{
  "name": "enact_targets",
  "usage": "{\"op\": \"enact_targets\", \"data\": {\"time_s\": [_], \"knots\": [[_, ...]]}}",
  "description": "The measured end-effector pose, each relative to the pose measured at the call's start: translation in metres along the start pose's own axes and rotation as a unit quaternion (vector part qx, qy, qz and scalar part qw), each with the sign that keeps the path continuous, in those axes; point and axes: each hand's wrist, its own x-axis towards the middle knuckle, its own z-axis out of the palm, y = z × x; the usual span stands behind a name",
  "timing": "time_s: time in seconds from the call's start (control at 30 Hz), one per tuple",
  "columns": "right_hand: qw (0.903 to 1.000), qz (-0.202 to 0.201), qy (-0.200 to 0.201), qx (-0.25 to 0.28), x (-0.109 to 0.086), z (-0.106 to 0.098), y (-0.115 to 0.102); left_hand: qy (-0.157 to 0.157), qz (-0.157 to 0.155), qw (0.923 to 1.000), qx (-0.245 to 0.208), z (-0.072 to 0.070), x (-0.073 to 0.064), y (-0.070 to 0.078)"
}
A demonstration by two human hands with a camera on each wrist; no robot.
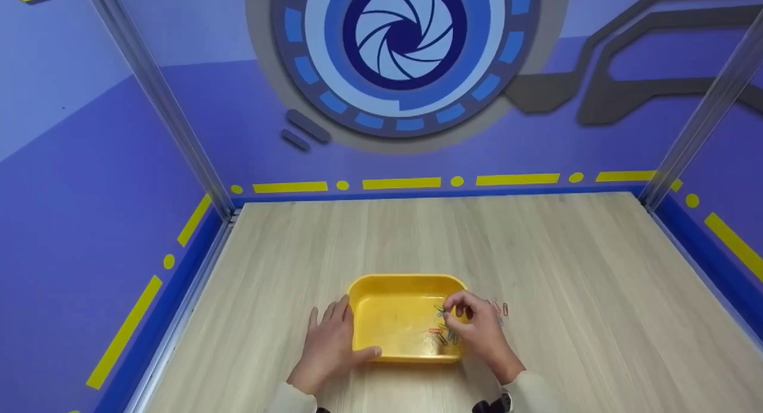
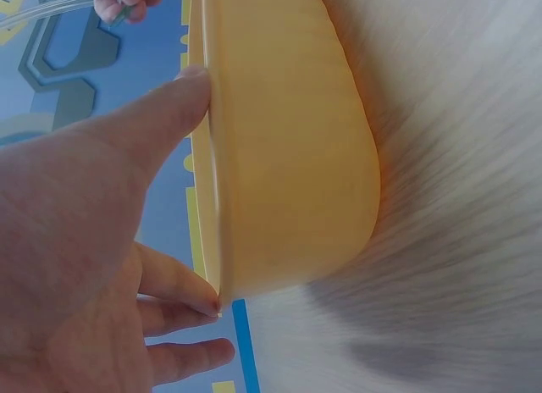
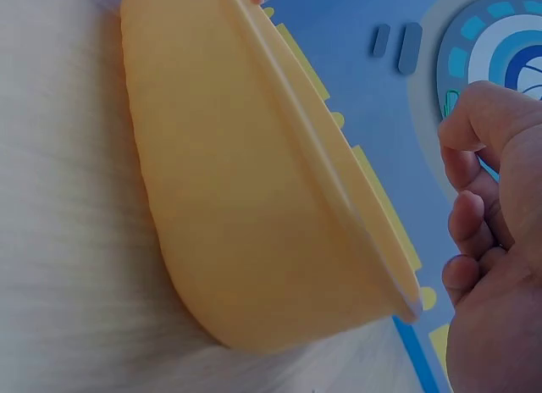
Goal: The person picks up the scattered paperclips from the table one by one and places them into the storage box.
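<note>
A yellow plastic tray [image 1: 387,323] stands on the table, with several coloured paper clips [image 1: 441,338] inside toward its right end. My left hand [image 1: 331,344] rests against the tray's left side, fingers fairly straight and spread, its thumb on the front rim. In the left wrist view that thumb [image 2: 190,92] and a fingertip touch the rim. Over the tray's right end, my right hand [image 1: 477,326] pinches a green paper clip [image 3: 451,102] between thumb and index finger; its other fingers are curled.
More loose paper clips [image 1: 505,309] lie on the wooden table [image 1: 566,270] just right of the tray, partly hidden by my right hand. A purple-blue wall [image 1: 411,162] with yellow marks closes the back, and side walls with metal posts [image 1: 173,115] stand left and right.
</note>
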Motion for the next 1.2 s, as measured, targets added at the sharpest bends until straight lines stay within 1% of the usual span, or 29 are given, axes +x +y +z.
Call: {"op": "enact_targets", "data": {"time_s": [0.17,0.23,0.3,0.37,0.47,0.57,0.77,1.0,1.2], "knots": [[0.9994,0.009,-0.024,0.024,-0.001,0.0,-0.03,-0.009,-0.003,0.9999,-0.006,0.0,0.001,-0.001],[0.9992,0.008,-0.029,0.028,0.0,0.001,-0.029,-0.009,-0.003,0.9999,-0.007,0.0,0.001,0.0],[0.9992,0.0,-0.023,0.034,-0.001,0.002,-0.027,-0.007,-0.004,1.0,-0.005,0.0,0.001,0.0],[0.9992,0.0,-0.014,0.039,0.0,0.004,-0.019,-0.006,-0.005,1.0,-0.003,0.0,0.001,0.001],[0.9992,0.008,-0.002,0.04,0.002,0.006,-0.005,-0.006,-0.011,0.9999,-0.002,0.001,0.001,0.002],[0.9994,0.02,0.006,0.028,0.003,0.004,0.005,-0.005,-0.014,0.9999,-0.003,0.001,0.0,0.001],[0.9992,0.02,0.015,0.032,0.003,-0.004,0.011,0.005,0.001,1.0,-0.001,0.002,0.001,-0.001],[0.9978,0.054,0.011,0.036,0.001,-0.015,0.016,0.001,-0.007,0.9999,-0.014,0.001,0.002,-0.001],[0.9964,0.077,0.016,0.031,-0.005,-0.028,0.025,-0.005,-0.01,0.9998,-0.017,0.002,0.002,0.001]]}}
